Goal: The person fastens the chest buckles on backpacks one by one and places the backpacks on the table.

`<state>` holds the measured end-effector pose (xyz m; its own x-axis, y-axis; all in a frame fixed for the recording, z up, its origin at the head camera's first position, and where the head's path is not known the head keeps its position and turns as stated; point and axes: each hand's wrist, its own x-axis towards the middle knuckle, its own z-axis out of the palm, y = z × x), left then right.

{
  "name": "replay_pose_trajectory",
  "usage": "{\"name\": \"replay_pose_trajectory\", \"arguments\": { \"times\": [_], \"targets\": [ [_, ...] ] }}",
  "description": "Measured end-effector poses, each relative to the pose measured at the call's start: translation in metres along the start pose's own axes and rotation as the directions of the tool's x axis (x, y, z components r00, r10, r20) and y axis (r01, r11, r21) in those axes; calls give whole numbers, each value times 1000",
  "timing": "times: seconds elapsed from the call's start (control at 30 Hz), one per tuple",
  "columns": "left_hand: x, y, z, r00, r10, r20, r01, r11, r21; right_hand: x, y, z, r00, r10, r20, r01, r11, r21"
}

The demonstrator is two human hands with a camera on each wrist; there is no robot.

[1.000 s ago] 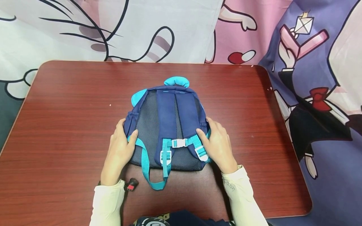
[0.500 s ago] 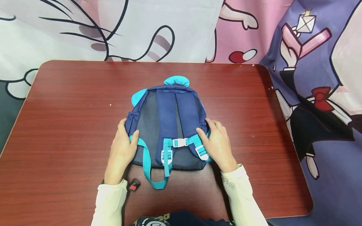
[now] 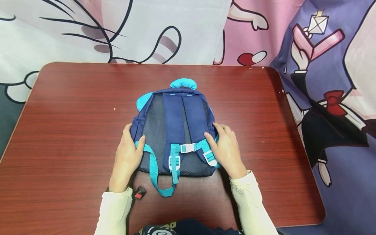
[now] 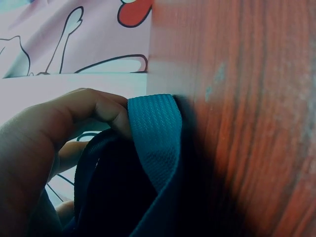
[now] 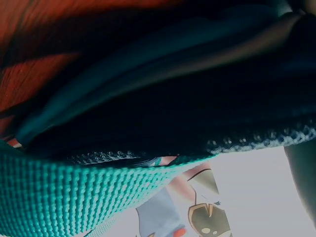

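Observation:
A small navy backpack (image 3: 157, 130) lies on the table with its grey mesh back panel and two shoulder straps facing up. My left hand (image 3: 124, 158) grips its left side, thumb on top near a loose teal strap (image 3: 153, 169). In the left wrist view, bent fingers hold the bag's dark edge beside the teal webbing (image 4: 155, 133). On the opposite side my right hand (image 3: 227, 150) grips the bag, its thumb by a white strap adjuster (image 3: 210, 159). A white buckle (image 3: 188, 148) joins the straps. The right wrist view is mostly dark fabric and teal webbing (image 5: 84, 197).
The reddish-brown wooden table (image 3: 73, 130) extends on both sides of the bag. A small black object with a red patch (image 3: 139, 193) is beside the left wrist. Printed cartoon cloths (image 3: 194, 29) hang behind the table and along its right.
My left hand has shifted slightly to the right, and the bag's lower left edge and loose strap have moved a little with it. The right hand has stayed almost still.

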<state>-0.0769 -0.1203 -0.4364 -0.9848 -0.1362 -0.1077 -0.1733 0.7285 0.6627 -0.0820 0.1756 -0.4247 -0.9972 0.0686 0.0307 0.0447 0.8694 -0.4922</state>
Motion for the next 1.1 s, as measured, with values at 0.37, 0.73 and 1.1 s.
{"name": "replay_pose_trajectory", "arguments": {
  "times": [0.37, 0.73, 1.1],
  "targets": [
    [1, 0, -4, 1000, 22, 5, -22, 1000, -12, 3, 1, -3, 1000, -5, 16, 5, 1000, 5],
    [19, -9, -30, 992, 106, 72, -111, 991, 73, 16, 3, -16, 999, -36, 23, 35, 999, 18],
    [47, -1, -42, 975, 216, 52, -222, 960, 168, 32, -7, -30, 999, -46, -12, 47, 998, 34]
  ]
}}
